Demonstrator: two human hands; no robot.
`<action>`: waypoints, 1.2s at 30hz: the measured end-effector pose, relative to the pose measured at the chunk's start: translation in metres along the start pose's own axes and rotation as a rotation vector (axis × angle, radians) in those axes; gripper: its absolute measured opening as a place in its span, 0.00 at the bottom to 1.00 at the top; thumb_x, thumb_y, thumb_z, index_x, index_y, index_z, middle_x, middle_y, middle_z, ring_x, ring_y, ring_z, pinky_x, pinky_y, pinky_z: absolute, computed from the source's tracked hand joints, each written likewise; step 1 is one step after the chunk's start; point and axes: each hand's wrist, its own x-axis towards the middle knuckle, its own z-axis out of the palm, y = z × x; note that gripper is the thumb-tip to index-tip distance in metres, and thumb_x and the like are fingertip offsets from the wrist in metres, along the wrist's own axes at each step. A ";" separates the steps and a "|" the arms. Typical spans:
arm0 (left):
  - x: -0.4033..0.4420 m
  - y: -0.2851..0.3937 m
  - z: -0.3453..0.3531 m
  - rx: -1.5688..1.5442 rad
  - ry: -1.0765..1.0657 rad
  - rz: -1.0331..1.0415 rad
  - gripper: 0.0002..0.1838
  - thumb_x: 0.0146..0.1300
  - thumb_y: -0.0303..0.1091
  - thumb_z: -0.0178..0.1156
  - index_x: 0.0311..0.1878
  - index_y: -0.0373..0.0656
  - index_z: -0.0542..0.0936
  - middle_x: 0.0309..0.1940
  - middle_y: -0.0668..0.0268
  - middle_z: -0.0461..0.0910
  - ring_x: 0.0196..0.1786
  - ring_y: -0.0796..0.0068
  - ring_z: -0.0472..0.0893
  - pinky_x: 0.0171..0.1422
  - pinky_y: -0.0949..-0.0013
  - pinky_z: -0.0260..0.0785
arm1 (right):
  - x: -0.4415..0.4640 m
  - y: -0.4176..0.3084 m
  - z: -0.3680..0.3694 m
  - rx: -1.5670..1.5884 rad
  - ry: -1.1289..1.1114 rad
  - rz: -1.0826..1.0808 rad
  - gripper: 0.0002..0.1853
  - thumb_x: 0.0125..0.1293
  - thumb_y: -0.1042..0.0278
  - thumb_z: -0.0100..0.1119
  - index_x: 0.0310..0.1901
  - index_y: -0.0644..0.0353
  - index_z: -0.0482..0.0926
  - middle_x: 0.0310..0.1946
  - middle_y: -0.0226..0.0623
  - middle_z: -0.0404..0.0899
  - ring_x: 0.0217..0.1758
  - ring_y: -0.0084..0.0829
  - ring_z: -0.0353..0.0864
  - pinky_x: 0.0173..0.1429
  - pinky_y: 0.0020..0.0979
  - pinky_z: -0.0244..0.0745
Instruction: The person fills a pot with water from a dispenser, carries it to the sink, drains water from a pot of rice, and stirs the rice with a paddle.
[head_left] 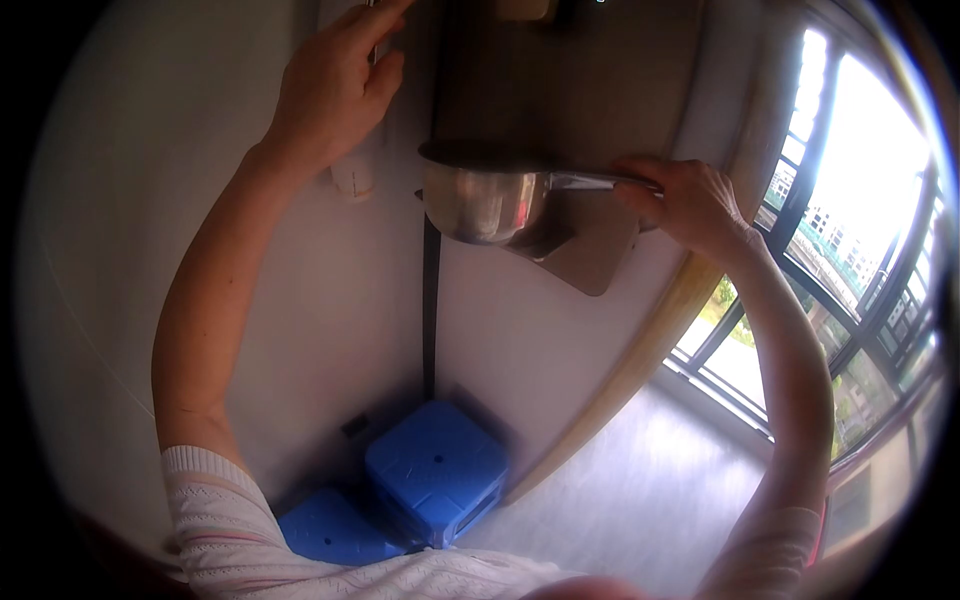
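In my right hand (685,200) is the long handle of a shiny metal saucepan (485,205), its fingers closed round the handle's end. The pan is held roughly level at chest height, near the wall corner, and its inside is too dark to make out. My left hand (335,85) is raised higher, at the upper left. Its index finger stretches up past the top edge of the view and its thumb stands apart. Just behind that hand hangs a pale tube-like fixture (352,180), partly hidden; whether the fingers touch it I cannot tell.
A brownish flat panel (595,255) juts out behind the pan. Below, two blue plastic stools (437,460) stand in the corner, one partly hidden by my sleeve. A curved wooden edge (600,400) runs along the right wall, with dark-framed windows (850,200) beyond.
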 end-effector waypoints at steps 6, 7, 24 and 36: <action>0.008 0.013 0.004 0.010 -0.016 0.095 0.28 0.55 0.20 0.54 0.63 0.40 0.67 0.34 0.57 0.76 0.35 0.60 0.78 0.41 0.62 0.73 | -0.001 0.001 0.000 0.011 0.005 -0.006 0.21 0.64 0.41 0.51 0.51 0.41 0.78 0.27 0.35 0.82 0.35 0.39 0.82 0.43 0.40 0.75; 0.012 0.014 0.008 0.008 -0.008 0.102 0.29 0.55 0.20 0.54 0.63 0.40 0.67 0.33 0.57 0.75 0.35 0.60 0.78 0.41 0.62 0.72 | -0.001 0.001 -0.001 0.008 0.017 -0.014 0.21 0.64 0.41 0.51 0.51 0.41 0.78 0.27 0.35 0.82 0.35 0.39 0.82 0.43 0.40 0.75; 0.065 0.062 0.069 0.105 -0.166 0.089 0.31 0.56 0.31 0.51 0.65 0.36 0.61 0.35 0.47 0.79 0.38 0.48 0.79 0.43 0.51 0.72 | -0.006 0.005 -0.001 0.026 0.048 -0.044 0.19 0.64 0.42 0.51 0.49 0.42 0.80 0.27 0.34 0.82 0.34 0.38 0.82 0.43 0.38 0.75; 0.073 0.066 0.090 0.038 -0.232 0.019 0.30 0.55 0.29 0.51 0.63 0.33 0.63 0.30 0.44 0.79 0.35 0.45 0.80 0.41 0.50 0.72 | -0.005 0.003 -0.001 0.020 0.016 -0.017 0.20 0.64 0.42 0.52 0.49 0.43 0.80 0.28 0.33 0.83 0.35 0.36 0.82 0.44 0.38 0.75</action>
